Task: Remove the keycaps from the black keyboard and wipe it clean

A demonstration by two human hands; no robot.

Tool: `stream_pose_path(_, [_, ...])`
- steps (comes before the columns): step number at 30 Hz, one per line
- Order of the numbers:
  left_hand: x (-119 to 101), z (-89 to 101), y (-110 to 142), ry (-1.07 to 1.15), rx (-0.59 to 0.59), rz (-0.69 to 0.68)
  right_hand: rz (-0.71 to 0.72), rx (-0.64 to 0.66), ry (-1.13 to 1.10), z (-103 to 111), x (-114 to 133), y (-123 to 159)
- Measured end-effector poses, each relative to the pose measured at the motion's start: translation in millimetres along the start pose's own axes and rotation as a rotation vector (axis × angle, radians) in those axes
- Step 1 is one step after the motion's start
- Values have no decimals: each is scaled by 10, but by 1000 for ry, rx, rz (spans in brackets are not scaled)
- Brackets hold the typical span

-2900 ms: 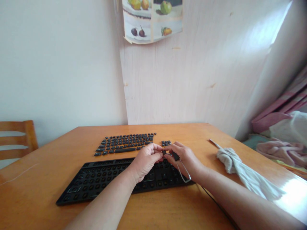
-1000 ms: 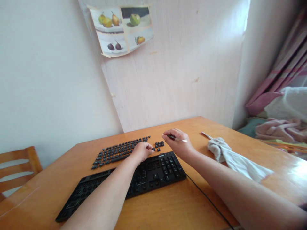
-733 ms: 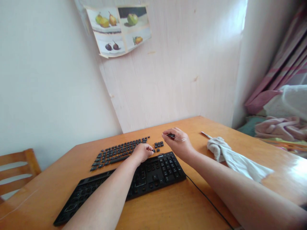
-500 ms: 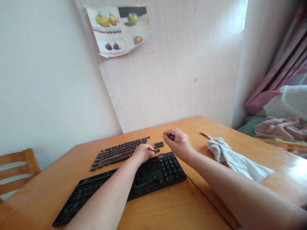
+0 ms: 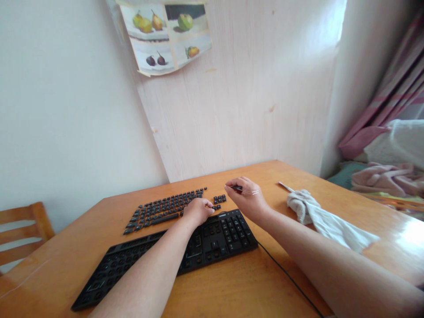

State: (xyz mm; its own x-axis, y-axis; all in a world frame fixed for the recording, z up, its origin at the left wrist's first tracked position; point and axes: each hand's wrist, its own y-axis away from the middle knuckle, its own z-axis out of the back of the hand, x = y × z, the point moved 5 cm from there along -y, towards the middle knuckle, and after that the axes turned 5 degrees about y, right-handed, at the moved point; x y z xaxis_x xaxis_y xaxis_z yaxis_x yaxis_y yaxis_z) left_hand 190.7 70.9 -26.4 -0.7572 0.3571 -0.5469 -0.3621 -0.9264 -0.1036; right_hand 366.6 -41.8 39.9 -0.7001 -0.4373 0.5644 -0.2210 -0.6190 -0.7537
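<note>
A black keyboard lies on the wooden table, its number pad still capped and most of its other key positions bare. Beyond it, loose black keycaps are laid out in rows, with a smaller cluster of keycaps to their right. My left hand reaches over the keyboard's back edge, thumb and fingers pinched at a keycap beside that cluster; the fingertips partly hide it. Raised right of the cluster, my right hand is closed around a small black tool with thin pale wires, apparently a keycap puller.
A crumpled white-and-grey cloth lies on the right of the table, beside a thin white-tipped stick. The keyboard cable runs toward the front edge under my right forearm. A wooden chair stands at left.
My left fingertips have shifted very slightly among the small keycaps at the keyboard's back edge. My right hand keeps its hold and place. The view has tilted a little.
</note>
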Motion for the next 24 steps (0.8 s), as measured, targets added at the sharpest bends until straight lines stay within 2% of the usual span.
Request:
stream_pose_path(6, [-37, 32, 24, 33, -38, -19, -25, 48, -39, 7, 32, 0])
stream_pose_path(9, [-43, 66, 40, 57, -65, -21, -137, 150, -117, -32, 15, 22])
stream_pose_path(12, [-75, 128, 95, 117, -105, -68, -270, 319, -189, -117, 18, 81])
stream_pose_path(16, [-156, 243, 261, 250, -139, -130, -350, 656, -240, -256, 133, 240])
stream_pose_path(19, [-214, 329, 433, 313, -149, -124, -328, 830, -262, -295, 267, 360])
stream_pose_path(24, [-259, 383, 674, 395, -141, -91, -129, 974, -293, -259, 513, 465])
